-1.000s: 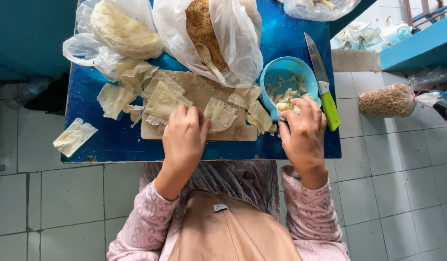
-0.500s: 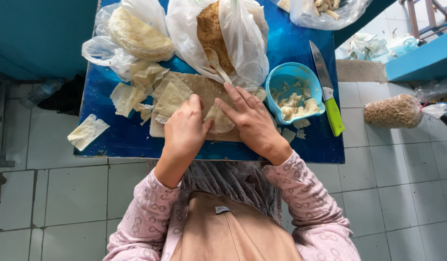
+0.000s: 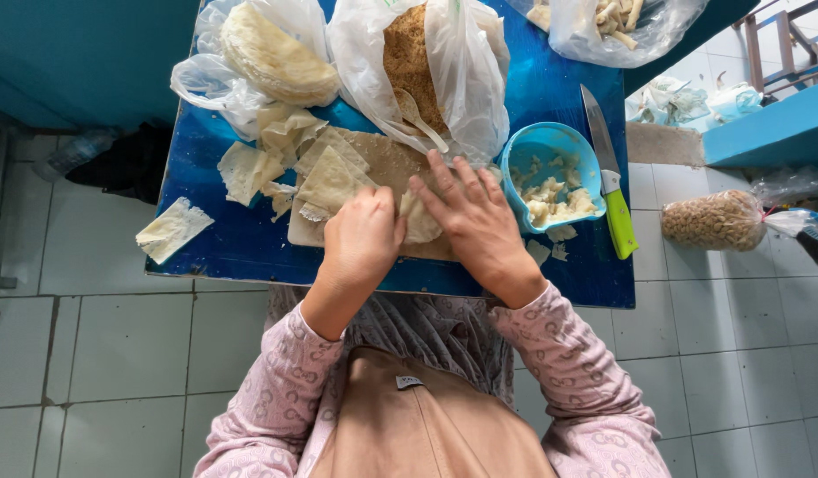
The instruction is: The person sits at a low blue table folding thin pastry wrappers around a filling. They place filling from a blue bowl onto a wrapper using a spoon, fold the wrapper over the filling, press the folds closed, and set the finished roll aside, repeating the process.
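**Two hands pressing a thin wrapper on a board**

A pale, thin dough wrapper [image 3: 419,219] lies on a brown cutting board [image 3: 393,164] near the front edge of a blue table [image 3: 232,243]. It sits between the person's two hands and is partly covered by them. The left hand [image 3: 363,237] is curled, knuckles up, its fingers tucked down on the wrapper's left edge. The right hand [image 3: 476,219] lies flat and spread, fingers wide, pressing on the wrapper's right side.

Just left of the hands, more cut wrapper pieces [image 3: 325,177] lie loose on the board and table. One piece [image 3: 172,228] hangs over the table's left edge. To the right, a light blue bowl [image 3: 550,142] holds pale filling, and beside it lies a knife with a green handle [image 3: 610,190]. At the back stand plastic bags: one with a stack of round wrappers [image 3: 272,57], one with brown crumbs [image 3: 410,62]. A bag of nuts [image 3: 714,219] rests on the tiled floor.
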`<action>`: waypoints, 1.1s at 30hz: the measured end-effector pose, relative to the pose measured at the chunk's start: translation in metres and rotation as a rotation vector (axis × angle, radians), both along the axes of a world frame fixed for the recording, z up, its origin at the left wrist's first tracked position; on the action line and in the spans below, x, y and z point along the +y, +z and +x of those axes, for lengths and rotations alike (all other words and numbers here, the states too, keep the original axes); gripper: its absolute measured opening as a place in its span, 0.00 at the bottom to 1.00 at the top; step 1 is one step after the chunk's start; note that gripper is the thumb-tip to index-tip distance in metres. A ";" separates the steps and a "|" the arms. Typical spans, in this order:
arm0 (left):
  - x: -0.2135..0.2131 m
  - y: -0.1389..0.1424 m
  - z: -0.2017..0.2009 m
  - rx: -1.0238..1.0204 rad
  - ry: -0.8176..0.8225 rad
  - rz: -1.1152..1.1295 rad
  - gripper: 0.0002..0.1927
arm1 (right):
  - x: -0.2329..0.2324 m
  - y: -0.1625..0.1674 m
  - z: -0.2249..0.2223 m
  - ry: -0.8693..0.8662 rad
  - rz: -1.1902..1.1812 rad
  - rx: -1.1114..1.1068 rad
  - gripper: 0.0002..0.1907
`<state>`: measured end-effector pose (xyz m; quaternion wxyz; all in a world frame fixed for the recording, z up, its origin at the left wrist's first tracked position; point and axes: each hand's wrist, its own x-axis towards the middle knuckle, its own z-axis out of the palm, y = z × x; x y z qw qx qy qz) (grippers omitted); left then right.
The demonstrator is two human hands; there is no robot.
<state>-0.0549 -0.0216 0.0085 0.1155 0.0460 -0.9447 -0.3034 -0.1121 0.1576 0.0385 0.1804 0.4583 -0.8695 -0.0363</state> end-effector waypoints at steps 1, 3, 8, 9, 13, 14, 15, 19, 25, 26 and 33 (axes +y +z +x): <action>0.001 0.000 0.000 0.014 0.003 -0.001 0.10 | 0.000 0.000 -0.003 -0.006 0.010 0.019 0.30; 0.004 -0.001 0.000 0.046 0.008 -0.006 0.08 | -0.002 -0.001 -0.010 -0.029 -0.196 -0.086 0.25; 0.010 0.001 -0.004 0.065 0.035 -0.035 0.05 | -0.026 -0.009 -0.044 -0.234 -0.582 -0.267 0.11; 0.011 0.001 -0.005 0.034 0.031 -0.029 0.07 | -0.031 -0.010 -0.053 -0.266 -0.607 -0.318 0.12; 0.008 0.003 -0.008 -0.018 0.022 0.026 0.10 | -0.044 -0.014 -0.074 -0.375 -0.808 -0.622 0.10; 0.007 0.003 -0.007 -0.016 0.024 0.049 0.10 | -0.045 -0.014 -0.078 -0.342 -0.849 -0.608 0.09; 0.006 0.002 -0.006 -0.022 0.023 0.053 0.11 | -0.044 -0.014 -0.080 -0.309 -0.889 -0.594 0.08; 0.004 -0.004 -0.005 -0.023 0.021 0.047 0.10 | -0.043 -0.013 -0.089 -0.249 -1.010 -0.461 0.06; 0.011 -0.006 -0.010 0.036 -0.005 0.106 0.08 | -0.055 -0.011 -0.101 -0.312 -1.233 -0.933 0.05; 0.011 -0.005 -0.010 0.034 -0.021 0.134 0.09 | -0.057 -0.009 -0.103 -0.300 -1.273 -0.969 0.05; 0.006 0.003 -0.003 0.170 -0.048 0.375 0.15 | -0.043 -0.003 -0.106 -0.317 -1.485 -1.138 0.05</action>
